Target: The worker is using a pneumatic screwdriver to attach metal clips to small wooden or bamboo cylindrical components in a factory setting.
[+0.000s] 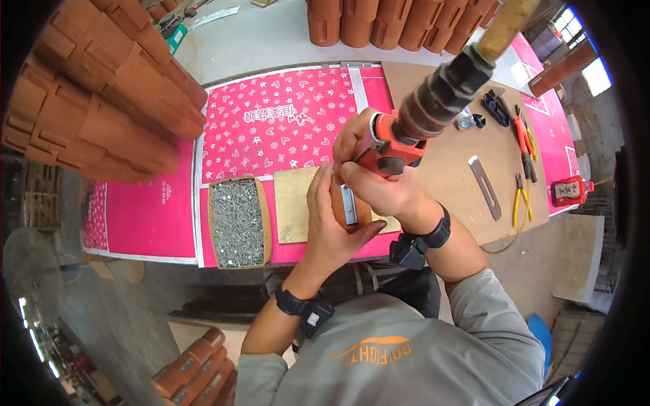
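My left hand [328, 229] closes around the orange-brown curved block [363, 212] with its silver metal strip [349, 203], near centre; my right hand [393, 194] grips the red-and-black power driver [401, 147]. Keep it square, the block steady. Left: stacked terracotta-coloured tubes [101, 101], open cardboard box [267, 227] of grey screws [237, 220]. Centre: pink printed covering [271, 145]. Right: yellow-handled pliers [516, 203].

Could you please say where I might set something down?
The white-patterned pink sheet is bare between the stacked reddish-brown tubes and brown cardboard, beyond the tan box of silver screws; so is the plain pink covering left of the box. Crowded: the cardboard's right edge, with yellow-handled pliers, and the pale board beneath the left hand.
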`<action>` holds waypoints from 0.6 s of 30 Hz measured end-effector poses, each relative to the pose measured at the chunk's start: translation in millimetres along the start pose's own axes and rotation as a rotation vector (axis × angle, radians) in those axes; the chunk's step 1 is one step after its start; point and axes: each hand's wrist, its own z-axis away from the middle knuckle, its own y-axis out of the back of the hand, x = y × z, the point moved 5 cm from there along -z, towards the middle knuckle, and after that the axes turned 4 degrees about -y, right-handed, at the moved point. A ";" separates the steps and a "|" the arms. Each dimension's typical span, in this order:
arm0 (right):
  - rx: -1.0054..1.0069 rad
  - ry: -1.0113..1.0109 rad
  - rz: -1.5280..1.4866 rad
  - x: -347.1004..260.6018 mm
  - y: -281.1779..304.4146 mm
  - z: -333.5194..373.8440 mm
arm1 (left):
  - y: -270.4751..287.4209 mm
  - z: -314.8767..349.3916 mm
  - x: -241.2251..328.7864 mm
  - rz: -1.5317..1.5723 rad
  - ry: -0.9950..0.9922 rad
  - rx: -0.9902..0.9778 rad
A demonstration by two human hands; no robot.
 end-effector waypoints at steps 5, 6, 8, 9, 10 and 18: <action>-0.033 -0.006 0.018 1.4 -3.0 0.5 | -0.4 -0.2 2.0 -0.004 -0.022 0.001; -0.031 -0.036 0.000 2.6 -2.8 0.3 | 0.6 -0.6 3.4 -0.005 -0.029 0.004; -0.044 -0.051 -0.033 -7.3 -2.5 -2.6 | 2.4 -2.4 6.3 -0.089 -0.021 -0.020; -0.053 -0.073 -0.069 -12.1 -1.9 -4.2 | 3.5 -3.9 9.5 -0.093 -0.033 -0.024; -0.049 -0.060 -0.070 -16.4 0.3 -5.6 | 4.3 -5.5 12.5 -0.109 -0.033 -0.038; 0.111 -0.044 0.160 -27.1 46.1 5.7 | 14.7 -26.9 56.4 -0.540 -0.113 -0.336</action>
